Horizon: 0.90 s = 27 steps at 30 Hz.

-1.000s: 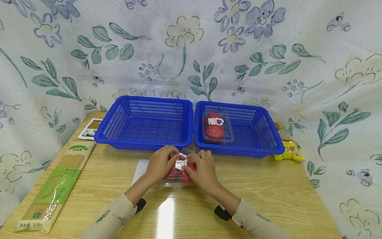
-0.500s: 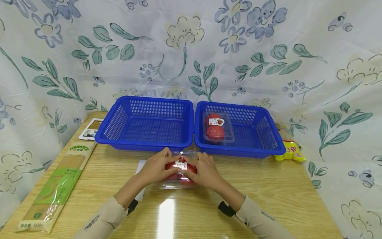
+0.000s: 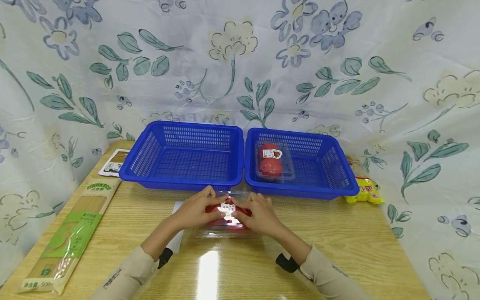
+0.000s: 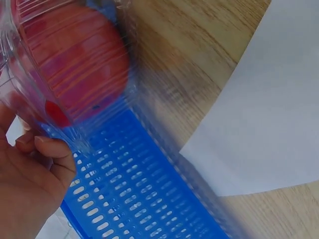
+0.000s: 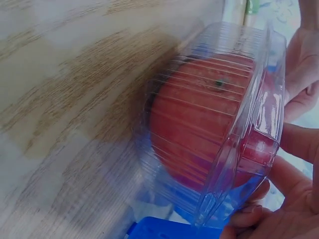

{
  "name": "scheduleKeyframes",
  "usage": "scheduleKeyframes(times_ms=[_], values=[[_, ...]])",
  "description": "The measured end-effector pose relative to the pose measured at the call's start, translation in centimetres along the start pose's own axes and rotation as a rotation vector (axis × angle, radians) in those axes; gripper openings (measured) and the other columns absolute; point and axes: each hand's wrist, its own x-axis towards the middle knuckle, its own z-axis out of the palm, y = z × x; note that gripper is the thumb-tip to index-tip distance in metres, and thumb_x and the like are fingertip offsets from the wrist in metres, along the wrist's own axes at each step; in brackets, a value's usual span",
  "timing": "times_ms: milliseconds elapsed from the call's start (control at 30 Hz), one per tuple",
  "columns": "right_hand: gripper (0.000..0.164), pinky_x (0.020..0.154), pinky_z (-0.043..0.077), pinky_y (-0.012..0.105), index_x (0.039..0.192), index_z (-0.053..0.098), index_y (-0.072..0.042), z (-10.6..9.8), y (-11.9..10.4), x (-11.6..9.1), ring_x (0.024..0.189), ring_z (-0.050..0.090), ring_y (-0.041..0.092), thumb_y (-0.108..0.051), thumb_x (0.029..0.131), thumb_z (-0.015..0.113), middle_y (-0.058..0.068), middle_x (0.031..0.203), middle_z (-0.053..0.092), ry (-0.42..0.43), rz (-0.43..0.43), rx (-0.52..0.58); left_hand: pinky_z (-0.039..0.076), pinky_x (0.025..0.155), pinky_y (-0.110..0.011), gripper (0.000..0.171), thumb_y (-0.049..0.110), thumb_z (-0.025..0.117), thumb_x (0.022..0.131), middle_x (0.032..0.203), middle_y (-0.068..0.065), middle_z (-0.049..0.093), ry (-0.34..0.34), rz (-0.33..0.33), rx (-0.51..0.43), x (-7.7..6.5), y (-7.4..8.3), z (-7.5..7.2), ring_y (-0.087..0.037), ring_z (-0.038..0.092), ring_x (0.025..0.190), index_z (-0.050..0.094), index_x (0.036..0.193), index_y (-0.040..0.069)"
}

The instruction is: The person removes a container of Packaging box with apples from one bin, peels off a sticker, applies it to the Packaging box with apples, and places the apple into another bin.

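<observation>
A clear plastic clamshell box [image 3: 225,234] of red tomatoes [image 5: 192,119] stands on the table in front of me. Its lid bears a white sticker label [image 3: 227,210] with a small red picture. From the left, my left hand [image 3: 193,211] presses the label with thumb and forefinger stretched out. My right hand [image 3: 263,214] mirrors it from the other side, both thumb tips on the label. The right wrist view shows the right hand's other fingers bent at the lid's corner. In the left wrist view the left hand's other fingers are curled beside the box.
Two blue baskets [image 3: 181,183] stand behind, and the right basket [image 3: 307,192] holds another labelled box of tomatoes [image 3: 271,166]. White paper [image 3: 176,241] lies by my left wrist. A spaghetti pack [image 3: 71,233], a flat packet [image 3: 112,162] and a yellow bag [image 3: 363,191] lie at the sides.
The label, earlier held between both hands' fingertips over the lid, now lies flat on it. The hands have lowered and spread slightly apart, thumbs moving outward across the label.
</observation>
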Motion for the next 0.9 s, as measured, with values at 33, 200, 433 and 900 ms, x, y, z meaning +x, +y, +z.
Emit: scheduleKeyframes(times_ms=[33, 200, 433, 900], values=[[0.041, 0.071, 0.019, 0.034, 0.132, 0.065, -0.02, 0.0, 0.0, -0.1, 0.073, 0.03, 0.015, -0.034, 0.093, 0.067, -0.003, 0.078, 0.037, 0.006, 0.003, 0.009, 0.026, 0.054, -0.021, 0.055, 0.041, 0.069, 0.091, 0.092, 0.004, 0.036, -0.007, -0.003, -0.013, 0.0, 0.0, -0.1, -0.009, 0.03, 0.065, 0.058, 0.14, 0.018], [0.04, 0.074, 0.02, 0.035, 0.131, 0.066, -0.017, 0.0, -0.1, -0.4, 0.074, 0.031, 0.015, -0.033, 0.094, 0.066, -0.004, 0.079, 0.039, 0.044, 0.007, 0.03, 0.028, 0.055, -0.022, 0.055, 0.039, 0.069, 0.092, 0.094, 0.004, 0.037, -0.008, -0.001, -0.048, -0.2, 0.0, -0.1, -0.01, 0.032, 0.068, 0.057, 0.14, 0.016], [0.036, 0.077, 0.023, 0.034, 0.123, 0.071, -0.016, 0.7, 0.1, -1.1, 0.074, 0.032, 0.011, -0.033, 0.09, 0.072, -0.007, 0.078, 0.041, 0.177, -0.039, 0.008, 0.03, 0.058, -0.021, 0.053, 0.041, 0.068, 0.092, 0.092, 0.006, 0.033, 0.078, 0.041, 0.018, -0.8, 0.1, 0.4, -0.008, 0.032, 0.071, 0.059, 0.138, 0.016], [0.021, 0.081, 0.034, 0.038, 0.102, 0.081, -0.016, 1.0, 0.8, -2.8, 0.079, 0.051, 0.01, -0.02, 0.081, 0.081, -0.004, 0.081, 0.056, 0.334, -0.318, -0.024, 0.032, 0.06, -0.022, 0.047, 0.038, 0.07, 0.092, 0.094, 0.005, 0.042, 0.175, 0.053, 0.08, -2.0, 0.3, 0.9, -0.008, 0.035, 0.074, 0.065, 0.133, 0.017]])
